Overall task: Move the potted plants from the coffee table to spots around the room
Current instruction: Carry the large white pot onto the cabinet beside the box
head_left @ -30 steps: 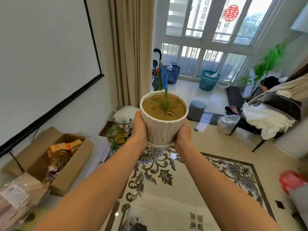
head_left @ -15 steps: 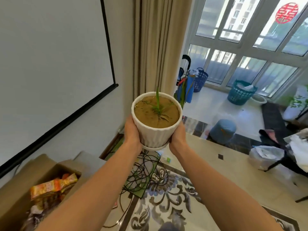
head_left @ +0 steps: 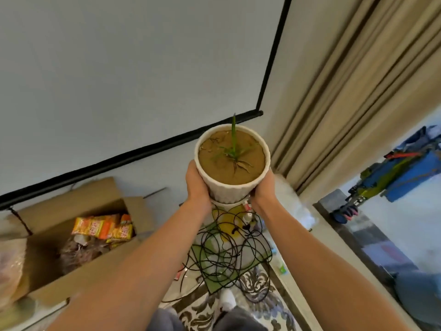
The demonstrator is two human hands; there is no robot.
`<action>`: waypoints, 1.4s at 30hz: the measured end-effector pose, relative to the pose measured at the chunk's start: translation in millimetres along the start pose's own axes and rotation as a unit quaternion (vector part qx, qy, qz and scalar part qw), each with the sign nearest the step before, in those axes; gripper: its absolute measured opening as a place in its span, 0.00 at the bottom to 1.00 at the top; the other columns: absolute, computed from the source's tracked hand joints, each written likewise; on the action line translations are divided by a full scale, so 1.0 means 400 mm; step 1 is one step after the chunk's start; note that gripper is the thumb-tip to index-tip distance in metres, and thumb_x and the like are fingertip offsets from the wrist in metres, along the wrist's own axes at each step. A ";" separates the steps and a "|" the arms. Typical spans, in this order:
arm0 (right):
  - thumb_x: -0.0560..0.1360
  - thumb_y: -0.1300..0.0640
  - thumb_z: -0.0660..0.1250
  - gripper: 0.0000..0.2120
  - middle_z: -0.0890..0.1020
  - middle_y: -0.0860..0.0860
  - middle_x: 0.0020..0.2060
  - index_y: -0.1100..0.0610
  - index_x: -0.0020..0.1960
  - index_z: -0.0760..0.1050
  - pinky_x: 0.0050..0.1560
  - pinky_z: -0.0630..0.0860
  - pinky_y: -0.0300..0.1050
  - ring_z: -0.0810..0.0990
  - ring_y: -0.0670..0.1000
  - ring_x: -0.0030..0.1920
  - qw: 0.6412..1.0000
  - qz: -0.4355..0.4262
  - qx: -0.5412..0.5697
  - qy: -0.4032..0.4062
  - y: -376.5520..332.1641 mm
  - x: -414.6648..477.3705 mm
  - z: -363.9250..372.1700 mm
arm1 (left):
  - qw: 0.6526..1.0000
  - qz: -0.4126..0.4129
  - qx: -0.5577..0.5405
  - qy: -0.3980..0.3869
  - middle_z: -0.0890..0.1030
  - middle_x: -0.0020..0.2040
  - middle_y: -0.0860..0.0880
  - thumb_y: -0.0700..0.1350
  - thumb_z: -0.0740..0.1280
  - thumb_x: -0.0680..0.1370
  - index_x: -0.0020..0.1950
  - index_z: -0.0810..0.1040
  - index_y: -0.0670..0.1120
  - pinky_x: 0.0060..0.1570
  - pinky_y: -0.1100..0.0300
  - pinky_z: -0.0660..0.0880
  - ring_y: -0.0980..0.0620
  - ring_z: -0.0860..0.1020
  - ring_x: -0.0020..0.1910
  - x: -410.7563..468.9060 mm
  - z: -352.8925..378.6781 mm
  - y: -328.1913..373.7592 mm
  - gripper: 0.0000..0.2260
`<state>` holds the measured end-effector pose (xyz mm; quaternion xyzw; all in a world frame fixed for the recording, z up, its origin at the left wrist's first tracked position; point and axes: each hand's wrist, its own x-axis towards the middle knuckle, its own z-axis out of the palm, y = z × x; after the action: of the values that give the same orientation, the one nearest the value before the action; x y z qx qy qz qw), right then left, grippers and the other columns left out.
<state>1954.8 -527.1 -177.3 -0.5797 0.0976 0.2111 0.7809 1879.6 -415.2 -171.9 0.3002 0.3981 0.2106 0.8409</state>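
I carry a white ribbed pot in front of me at chest height, filled with brown soil and one thin green shoot. A white saucer sits under its base. My left hand grips the pot's left side and my right hand grips its right side, fingers wrapped round the back out of sight. The coffee table is not in view.
An open cardboard box with snack packets stands low on the left under a projector screen. Tangled black cables lie on a green mat on the floor below the pot. Beige curtains hang on the right, a blue cart beyond.
My view has swung left toward the screen wall and the corner by the curtain. The pot stays in both hands; the window and baskets have slid out of view on the right.
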 end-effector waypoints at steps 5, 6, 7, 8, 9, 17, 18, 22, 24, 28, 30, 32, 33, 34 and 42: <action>0.84 0.54 0.57 0.15 0.88 0.45 0.38 0.51 0.51 0.82 0.38 0.82 0.41 0.86 0.44 0.40 0.997 0.036 -0.036 -0.056 0.145 0.181 0.083 | 0.996 0.030 -0.049 0.069 0.87 0.41 0.50 0.56 0.62 0.79 0.36 0.88 0.54 0.47 0.54 0.83 0.48 0.83 0.46 0.179 -0.088 -0.038 0.19; 0.84 0.54 0.57 0.15 0.88 0.45 0.38 0.52 0.51 0.82 0.40 0.82 0.42 0.86 0.46 0.41 0.996 0.042 -0.045 -0.066 0.194 0.215 0.102 | 0.995 0.035 -0.058 0.079 0.88 0.42 0.50 0.56 0.62 0.79 0.37 0.88 0.54 0.46 0.54 0.83 0.49 0.84 0.46 0.225 -0.125 -0.055 0.19; 0.84 0.54 0.57 0.15 0.88 0.46 0.38 0.52 0.51 0.82 0.43 0.82 0.44 0.85 0.48 0.43 0.995 0.050 -0.057 -0.072 0.236 0.239 0.116 | 0.994 0.039 -0.058 0.087 0.88 0.42 0.50 0.57 0.61 0.79 0.37 0.89 0.55 0.42 0.56 0.83 0.50 0.85 0.43 0.263 -0.157 -0.069 0.20; 0.84 0.54 0.57 0.15 0.88 0.47 0.40 0.53 0.51 0.82 0.47 0.82 0.47 0.85 0.50 0.47 0.993 0.056 -0.066 -0.081 0.286 0.266 0.129 | 0.993 0.045 -0.061 0.090 0.88 0.41 0.51 0.57 0.60 0.80 0.36 0.89 0.55 0.38 0.58 0.82 0.52 0.86 0.40 0.307 -0.196 -0.088 0.20; 0.84 0.53 0.56 0.15 0.88 0.50 0.44 0.55 0.53 0.82 0.52 0.82 0.51 0.84 0.53 0.51 0.992 0.064 -0.073 -0.086 0.335 0.287 0.138 | 0.993 0.049 -0.059 0.095 0.88 0.40 0.51 0.57 0.60 0.80 0.36 0.89 0.56 0.34 0.60 0.82 0.53 0.86 0.38 0.344 -0.232 -0.105 0.21; 0.84 0.52 0.56 0.16 0.88 0.51 0.44 0.53 0.51 0.83 0.53 0.83 0.50 0.85 0.51 0.48 0.980 0.093 -0.079 -0.156 0.777 0.527 0.129 | 0.986 0.084 -0.042 0.134 0.88 0.42 0.52 0.60 0.57 0.79 0.38 0.88 0.59 0.33 0.61 0.81 0.55 0.86 0.38 0.655 -0.513 -0.337 0.21; 0.84 0.52 0.57 0.16 0.88 0.49 0.42 0.53 0.50 0.83 0.47 0.83 0.47 0.86 0.49 0.45 0.978 0.087 -0.087 -0.170 0.831 0.561 0.123 | 0.985 0.094 -0.047 0.135 0.88 0.43 0.52 0.60 0.57 0.79 0.39 0.88 0.58 0.34 0.61 0.80 0.55 0.86 0.39 0.695 -0.543 -0.373 0.21; 0.83 0.49 0.58 0.16 0.88 0.48 0.41 0.51 0.47 0.84 0.54 0.81 0.51 0.84 0.51 0.49 0.969 0.076 -0.123 -0.201 0.986 0.662 0.104 | 0.982 0.113 -0.062 0.141 0.88 0.42 0.52 0.59 0.57 0.80 0.38 0.89 0.57 0.30 0.64 0.79 0.56 0.86 0.36 0.806 -0.630 -0.480 0.23; 0.82 0.48 0.58 0.17 0.89 0.49 0.44 0.51 0.49 0.84 0.55 0.81 0.52 0.85 0.52 0.51 0.967 0.073 -0.118 -0.215 1.048 0.702 0.099 | 0.980 0.123 -0.066 0.145 0.88 0.44 0.51 0.60 0.57 0.79 0.43 0.89 0.54 0.32 0.63 0.80 0.55 0.86 0.38 0.854 -0.662 -0.517 0.22; 0.82 0.47 0.58 0.17 0.89 0.48 0.43 0.49 0.47 0.85 0.48 0.80 0.48 0.85 0.51 0.50 0.963 0.042 -0.107 -0.244 1.118 0.749 0.108 | 0.972 0.171 -0.061 0.148 0.88 0.46 0.51 0.60 0.58 0.79 0.51 0.87 0.53 0.33 0.62 0.80 0.54 0.86 0.40 0.913 -0.699 -0.547 0.20; 0.82 0.47 0.58 0.17 0.88 0.46 0.40 0.48 0.45 0.84 0.43 0.79 0.44 0.85 0.48 0.47 0.960 0.033 -0.109 -0.255 1.127 0.763 0.125 | 0.967 0.191 -0.071 0.155 0.88 0.44 0.51 0.60 0.58 0.79 0.49 0.87 0.53 0.31 0.62 0.80 0.55 0.86 0.38 0.927 -0.705 -0.548 0.19; 0.82 0.47 0.58 0.17 0.88 0.45 0.40 0.48 0.45 0.84 0.41 0.79 0.43 0.85 0.47 0.45 0.957 0.042 -0.103 -0.267 1.134 0.774 0.145 | 0.963 0.200 -0.083 0.161 0.88 0.42 0.52 0.60 0.59 0.80 0.48 0.87 0.54 0.29 0.63 0.80 0.56 0.86 0.36 0.937 -0.707 -0.545 0.19; 0.82 0.47 0.59 0.17 0.88 0.45 0.40 0.48 0.46 0.84 0.41 0.79 0.42 0.85 0.47 0.45 0.956 0.043 -0.101 -0.271 1.139 0.778 0.152 | 0.961 0.205 -0.084 0.167 0.88 0.42 0.52 0.60 0.59 0.80 0.48 0.86 0.54 0.29 0.63 0.79 0.56 0.86 0.36 0.941 -0.710 -0.543 0.19; 0.82 0.47 0.59 0.16 0.88 0.45 0.40 0.48 0.46 0.84 0.41 0.79 0.43 0.85 0.47 0.45 0.955 0.040 -0.104 -0.276 1.142 0.781 0.162 | 0.959 0.211 -0.081 0.173 0.88 0.42 0.52 0.60 0.59 0.80 0.48 0.87 0.54 0.30 0.62 0.80 0.55 0.86 0.36 0.946 -0.714 -0.538 0.19; 0.82 0.47 0.59 0.17 0.89 0.47 0.42 0.49 0.47 0.85 0.40 0.80 0.43 0.86 0.46 0.42 0.947 0.076 -0.103 -0.294 1.207 0.818 0.233 | 0.948 0.209 -0.090 0.221 0.88 0.40 0.52 0.60 0.56 0.83 0.44 0.87 0.52 0.42 0.56 0.79 0.51 0.84 0.44 0.983 -0.744 -0.494 0.23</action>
<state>2024.3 -252.8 -695.7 -0.5599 -0.1144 0.4399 0.6928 1899.1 -226.3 -668.0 0.2459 0.4817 0.4777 0.6923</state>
